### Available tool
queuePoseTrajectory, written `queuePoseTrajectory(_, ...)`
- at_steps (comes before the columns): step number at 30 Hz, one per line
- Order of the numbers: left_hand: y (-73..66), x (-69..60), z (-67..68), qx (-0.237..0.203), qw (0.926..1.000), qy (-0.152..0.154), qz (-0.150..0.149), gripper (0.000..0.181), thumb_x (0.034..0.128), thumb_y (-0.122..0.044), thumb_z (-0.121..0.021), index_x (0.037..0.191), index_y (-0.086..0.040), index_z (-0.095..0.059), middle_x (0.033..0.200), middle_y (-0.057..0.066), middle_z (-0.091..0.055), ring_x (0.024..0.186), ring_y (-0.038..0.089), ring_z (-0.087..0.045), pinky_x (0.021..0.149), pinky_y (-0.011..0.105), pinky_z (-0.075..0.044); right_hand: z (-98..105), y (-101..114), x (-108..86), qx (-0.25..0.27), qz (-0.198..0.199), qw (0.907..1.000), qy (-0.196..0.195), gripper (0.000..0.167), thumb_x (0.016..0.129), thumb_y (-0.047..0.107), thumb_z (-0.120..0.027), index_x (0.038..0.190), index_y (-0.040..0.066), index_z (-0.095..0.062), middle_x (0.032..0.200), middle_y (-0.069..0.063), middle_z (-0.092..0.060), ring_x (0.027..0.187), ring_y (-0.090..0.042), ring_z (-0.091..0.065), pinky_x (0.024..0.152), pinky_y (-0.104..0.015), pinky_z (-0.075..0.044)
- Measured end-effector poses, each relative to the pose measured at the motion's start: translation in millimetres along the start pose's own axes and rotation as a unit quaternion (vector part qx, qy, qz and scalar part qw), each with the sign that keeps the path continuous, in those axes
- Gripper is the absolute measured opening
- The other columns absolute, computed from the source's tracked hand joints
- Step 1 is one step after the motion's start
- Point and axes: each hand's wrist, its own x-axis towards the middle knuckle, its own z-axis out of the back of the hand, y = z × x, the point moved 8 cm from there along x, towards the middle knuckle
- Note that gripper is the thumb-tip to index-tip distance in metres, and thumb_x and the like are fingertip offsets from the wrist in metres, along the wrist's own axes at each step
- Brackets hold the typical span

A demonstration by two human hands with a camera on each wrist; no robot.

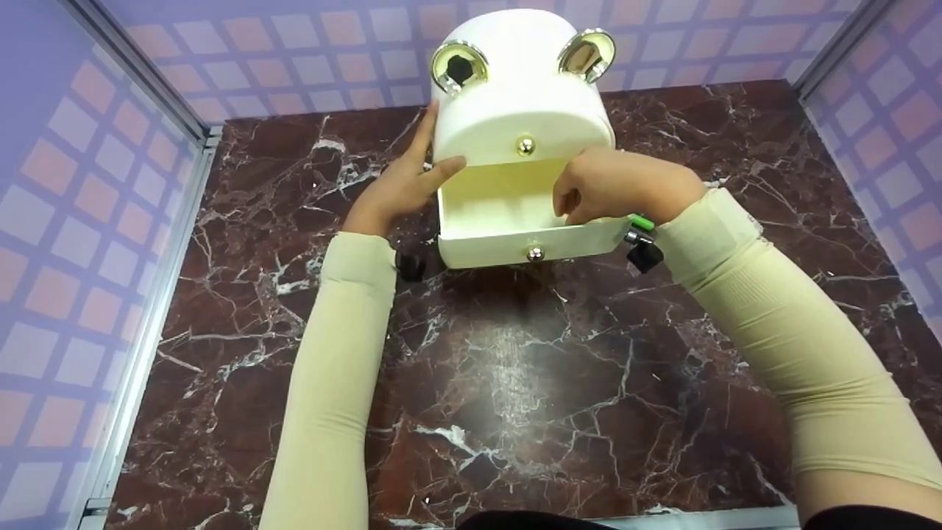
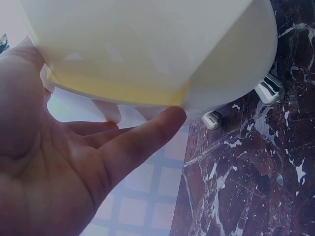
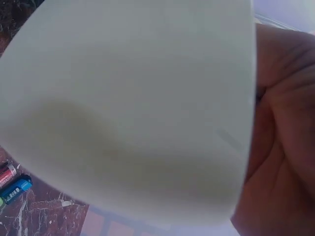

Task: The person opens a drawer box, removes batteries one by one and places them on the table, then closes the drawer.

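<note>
The white cabinet (image 1: 515, 88) stands at the far side of the dark marbled tabletop (image 1: 500, 383), between the two hands. Its upper drawer (image 1: 482, 143) sits closed; its lower drawer (image 1: 493, 249) is pulled out toward the person, the visible interior pale yellow and white. Each drawer front bears one shiny round knob, the upper knob (image 1: 525, 145) and the lower knob (image 1: 536, 254). Two gold-rimmed round ornaments, a left ornament (image 1: 459, 66) and a right ornament (image 1: 587, 55), project from the cabinet's top.

The left hand (image 1: 401, 184) lies against the cabinet's left side, thumb and fingers spread apart, fingers extended along the wall, thumb tip at the front edge just above the drawer opening. The right hand (image 1: 614, 184) is at the right end of the lower drawer, fingers bent down into it behind the front panel; whether they grip anything cannot be told. The hands are well apart, with the drawer opening between them.

Pale sleeves cover both forearms. The right wrist view shows a red marker (image 3: 7, 174) and a blue marker (image 3: 17, 189) side by side on the tabletop. Checked panels (image 1: 294, 59) enclose the area.
</note>
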Motion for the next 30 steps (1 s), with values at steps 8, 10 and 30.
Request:
queuePoseTrajectory(8,0.9,-1.0,-0.1,0.003,1.0000,0.000,-0.003,0.096,0.0856,-0.068,-0.053,0.148,-0.051,0.017,0.163,0.013,-0.009,0.136,0.046,-0.039,0.116,0.053,-0.029,-14,-2,8.1,-0.017,-0.015,0.9970,0.074,0.022,0.075,0.003,-0.061,0.085,0.012,-0.078,0.087,-0.003,-0.074,0.075,-0.021,-0.060,0.070,-0.034,-0.051)
queuePoseTrajectory(10,0.4,-0.9,0.0,0.003,1.0000,0.001,-0.002,0.095,0.0855,-0.068,-0.053,0.148,-0.052,0.017,0.163,0.014,-0.010,0.132,0.046,-0.044,0.113,0.053,-0.033,-16,-4,9.9,-0.020,-0.022,0.9961,0.083,0.021,0.075,0.004,-0.061,0.084,0.014,-0.077,0.086,-0.002,-0.074,0.074,-0.020,-0.059,0.068,-0.033,-0.050)
queuePoseTrajectory(30,0.1,-0.3,-1.5,-0.007,1.0000,-0.001,-0.004,0.097,0.0855,-0.067,-0.055,0.149,-0.049,0.015,0.164,0.011,-0.007,0.138,0.045,-0.036,0.117,0.052,-0.027,-28,-5,15.3,-0.015,-0.040,0.9934,0.107,0.015,0.071,0.004,-0.060,0.066,0.015,-0.069,0.064,0.003,-0.059,0.058,-0.015,-0.047,0.053,-0.027,-0.040)
